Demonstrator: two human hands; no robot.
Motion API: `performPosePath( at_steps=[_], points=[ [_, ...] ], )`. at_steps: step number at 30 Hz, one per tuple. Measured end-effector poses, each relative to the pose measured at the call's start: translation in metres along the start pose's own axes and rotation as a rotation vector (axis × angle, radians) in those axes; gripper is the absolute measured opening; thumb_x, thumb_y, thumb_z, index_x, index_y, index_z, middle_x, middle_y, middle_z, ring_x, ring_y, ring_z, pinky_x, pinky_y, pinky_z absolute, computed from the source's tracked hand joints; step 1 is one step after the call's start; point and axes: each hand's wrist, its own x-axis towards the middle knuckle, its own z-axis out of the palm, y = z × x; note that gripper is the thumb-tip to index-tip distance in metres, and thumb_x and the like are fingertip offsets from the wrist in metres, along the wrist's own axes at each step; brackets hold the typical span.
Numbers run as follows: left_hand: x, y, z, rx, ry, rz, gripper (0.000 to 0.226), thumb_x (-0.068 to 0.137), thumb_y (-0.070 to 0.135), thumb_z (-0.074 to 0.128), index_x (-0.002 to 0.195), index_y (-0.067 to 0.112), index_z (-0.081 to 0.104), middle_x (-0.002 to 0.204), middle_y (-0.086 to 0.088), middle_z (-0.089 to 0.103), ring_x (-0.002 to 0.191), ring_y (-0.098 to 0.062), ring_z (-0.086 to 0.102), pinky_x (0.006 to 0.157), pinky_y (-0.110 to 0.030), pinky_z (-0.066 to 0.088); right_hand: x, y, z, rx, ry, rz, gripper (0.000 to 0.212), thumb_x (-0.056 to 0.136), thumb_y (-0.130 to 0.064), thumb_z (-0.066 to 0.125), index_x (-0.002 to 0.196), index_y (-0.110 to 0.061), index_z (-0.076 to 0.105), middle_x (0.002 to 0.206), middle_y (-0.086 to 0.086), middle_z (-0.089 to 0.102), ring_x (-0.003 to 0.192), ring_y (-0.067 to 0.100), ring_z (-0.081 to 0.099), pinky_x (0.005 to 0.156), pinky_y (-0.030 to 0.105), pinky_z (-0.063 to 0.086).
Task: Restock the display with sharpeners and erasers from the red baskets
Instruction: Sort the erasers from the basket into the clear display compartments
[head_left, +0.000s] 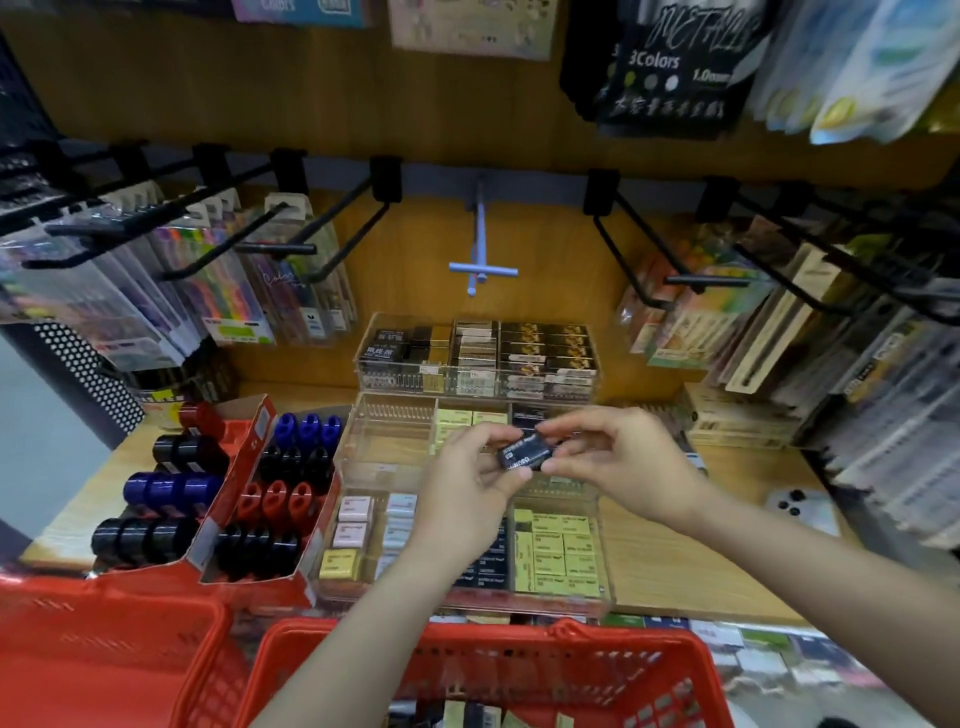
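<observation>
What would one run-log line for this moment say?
both hands: left hand and right hand pinch black eraser | over clear tray | not yet placed

You hold a black eraser (523, 455) with pale lettering over clear trays (387, 451) of yellow, white and black erasers. Red cardboard boxes (258, 431) carry black, blue and red sharpeners (276, 500). Red baskets (597, 656) sit below, against a wood-grain shelf (675, 566).

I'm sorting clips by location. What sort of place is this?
Most likely a stationery shop: pen packs hang on wall hooks, clear trays hold packaged erasers, and both hands hold a black eraser above a red basket.
</observation>
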Motion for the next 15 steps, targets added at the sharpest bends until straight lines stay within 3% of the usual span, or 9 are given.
performPosePath(
  at_steps=[3,5,7,10,12,15],
  points=[
    [0.000,-0.001,0.010,0.030,-0.053,-0.014,0.031,0.085,0.008,0.074,0.104,0.029,0.064,0.116,0.002,0.067,0.095,-0.005,0.068,0.087,-0.027,0.057,-0.006,0.005,-0.008,-0.111,0.006,-0.026,0.040,0.069,-0.018,0.086,0.103,-0.034,0.071,0.087,-0.014,0.071,0.079,-0.002,0.068,0.074,0.011,0.054],
    [0.001,-0.002,0.014,0.038,-0.076,0.000,0.033,0.084,0.009,0.075,0.105,0.032,0.063,0.116,0.003,0.067,0.098,-0.004,0.068,0.088,-0.026,0.057,-0.008,0.011,-0.013,-0.205,-0.022,-0.082,0.040,0.070,-0.022,0.085,0.108,-0.029,0.072,0.090,-0.015,0.067,0.082,-0.002,0.066,0.074,0.011,0.054],
    [0.003,-0.005,0.017,0.092,-0.092,0.035,0.042,0.086,0.013,0.073,0.120,0.033,0.059,0.127,0.008,0.061,0.110,-0.003,0.062,0.098,-0.028,0.052,-0.007,0.017,-0.017,-0.342,-0.009,-0.115,0.038,0.073,-0.029,0.083,0.109,-0.026,0.072,0.089,-0.018,0.063,0.083,-0.002,0.062,0.074,0.012,0.052],
    [0.004,-0.018,0.020,0.520,-0.157,0.150,0.062,0.092,0.035,0.066,0.147,0.031,0.037,0.149,0.016,0.037,0.139,-0.006,0.030,0.118,-0.034,0.023,0.005,0.030,-0.020,-0.540,0.185,-0.063,0.034,0.078,-0.036,0.079,0.110,-0.026,0.071,0.089,-0.014,0.060,0.076,0.004,0.056,0.075,0.022,0.050],
    [0.003,-0.029,0.020,0.786,-0.233,0.221,0.066,0.095,0.044,0.057,0.153,0.030,0.026,0.160,0.013,0.023,0.148,-0.010,0.010,0.122,-0.039,0.003,0.016,0.035,-0.016,-0.613,0.267,0.041,0.036,0.081,-0.038,0.076,0.113,-0.025,0.070,0.095,-0.008,0.062,0.088,0.012,0.057,0.082,0.030,0.049],
    [0.003,-0.040,0.020,0.981,-0.270,0.272,0.071,0.097,0.047,0.051,0.155,0.029,0.016,0.162,0.008,0.016,0.149,-0.013,0.006,0.121,-0.040,-0.008,0.034,0.040,-0.003,-0.788,0.261,0.159,0.038,0.085,-0.044,0.070,0.120,-0.030,0.066,0.112,-0.006,0.067,0.109,0.020,0.055,0.093,0.037,0.045]
  ],
)
